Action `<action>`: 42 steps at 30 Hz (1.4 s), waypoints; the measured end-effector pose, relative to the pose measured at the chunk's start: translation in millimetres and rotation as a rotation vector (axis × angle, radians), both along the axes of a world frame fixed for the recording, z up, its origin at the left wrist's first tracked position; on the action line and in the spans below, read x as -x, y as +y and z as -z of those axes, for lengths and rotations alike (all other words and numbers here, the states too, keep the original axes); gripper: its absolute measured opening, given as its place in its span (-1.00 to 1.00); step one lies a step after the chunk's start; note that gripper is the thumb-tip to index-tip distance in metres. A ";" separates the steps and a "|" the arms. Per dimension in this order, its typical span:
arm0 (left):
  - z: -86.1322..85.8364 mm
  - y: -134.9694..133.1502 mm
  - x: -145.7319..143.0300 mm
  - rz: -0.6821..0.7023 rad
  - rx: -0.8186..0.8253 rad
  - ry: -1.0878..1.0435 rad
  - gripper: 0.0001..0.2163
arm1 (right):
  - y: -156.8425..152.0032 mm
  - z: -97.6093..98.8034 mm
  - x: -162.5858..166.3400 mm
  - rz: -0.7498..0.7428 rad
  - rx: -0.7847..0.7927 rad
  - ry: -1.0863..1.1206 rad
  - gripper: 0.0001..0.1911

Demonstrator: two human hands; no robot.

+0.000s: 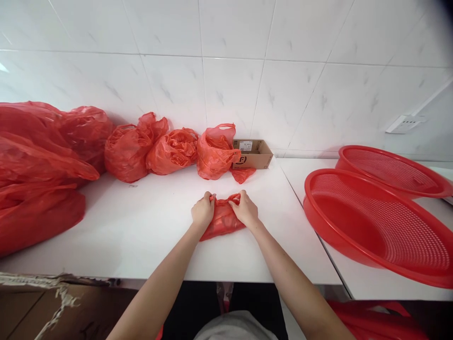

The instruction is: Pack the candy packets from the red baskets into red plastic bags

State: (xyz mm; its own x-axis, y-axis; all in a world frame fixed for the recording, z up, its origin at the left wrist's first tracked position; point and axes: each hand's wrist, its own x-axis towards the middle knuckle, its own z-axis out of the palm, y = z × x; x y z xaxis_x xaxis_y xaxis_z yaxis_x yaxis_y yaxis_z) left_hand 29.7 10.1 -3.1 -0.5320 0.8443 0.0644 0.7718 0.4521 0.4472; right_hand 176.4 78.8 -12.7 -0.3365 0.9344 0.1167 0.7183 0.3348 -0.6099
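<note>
A small red plastic bag (224, 219) lies on the white table in front of me, its upper edge gathered between my two hands. My left hand (203, 209) pinches the bag's left top corner, fingers closed. On the other side my right hand (245, 208) grips the right top edge, thumb and fingers pressed together. Something with a rounded outline shows faintly through the thin plastic; I cannot make out what it is. Just beyond my hands stands a filled red bag (215, 153) with its handle loop sticking up.
An open cardboard box (258, 161) stands against the tiled wall. Several filled red bags, including a big one (38, 146), line the left and back. Two red plastic baskets (354, 226) sit on the right table. A torn carton (85, 307) is below the table's left front edge.
</note>
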 end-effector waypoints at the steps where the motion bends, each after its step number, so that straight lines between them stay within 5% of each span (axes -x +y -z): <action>1: 3.9 1.6 -0.2 0.003 0.019 0.026 -0.70 | 1.2 5.0 0.8 -0.010 -0.002 -0.030 -0.78; 9: 17.1 5.3 12.1 0.082 0.093 0.203 -0.71 | 2.9 19.4 3.4 -0.043 -0.059 -0.082 -0.92; 16: 19.8 -13.4 26.1 0.075 0.072 0.314 -0.75 | 8.8 12.3 -20.0 -0.137 -0.002 0.083 -0.61; 21: 21.9 -47.8 49.9 -0.002 0.080 0.320 -0.75 | 18.4 17.5 -24.2 -0.065 0.003 0.202 -0.60; 27: 20.5 -82.9 71.0 -0.127 0.059 0.282 -0.63 | 23.0 23.7 -17.7 -0.031 0.016 0.280 -0.61; 31: 18.9 -81.5 73.8 -0.164 0.062 0.204 -0.59 | 22.5 24.9 -19.5 -0.031 0.051 0.344 -0.61; 35: 0.0 -73.9 77.9 -0.171 0.032 0.123 -0.68 | 21.7 25.4 -21.2 -0.037 0.068 0.407 -0.59; 39: -25.3 -62.9 55.3 -0.072 -0.120 0.162 -0.68 | 20.1 25.0 -21.8 -0.039 0.089 0.487 -0.58; 42: -29.5 -46.9 21.1 0.207 -0.122 0.136 -0.70 | 17.7 24.8 -23.3 -0.050 0.116 0.558 -0.57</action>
State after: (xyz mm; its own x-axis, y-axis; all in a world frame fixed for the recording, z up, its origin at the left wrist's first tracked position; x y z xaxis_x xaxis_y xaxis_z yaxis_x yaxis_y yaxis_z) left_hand 8.6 -36.8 26.4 -0.3282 0.9158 0.2314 0.8987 0.2274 0.3749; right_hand 199.7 96.5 -37.5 -0.2973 0.9363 0.1871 0.2622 0.2685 -0.9269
